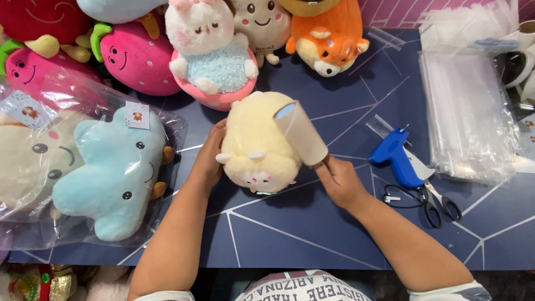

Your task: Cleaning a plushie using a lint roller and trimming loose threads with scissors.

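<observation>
Rolling a lint roller over a fluffy cream plush.
Left hand cups the rounded toy's side; right hand grips the roller's handle, above the dark blue line-patterned surface.

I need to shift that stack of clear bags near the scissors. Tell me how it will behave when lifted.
The stack of clear bags is probably floppy: thin film, edges already splayed unevenly. It looks glossy, so sheets would likely slide apart unless gripped through the whole pile. Likely light. The scissors lie close by its near corner, so dragging may catch them.
</observation>
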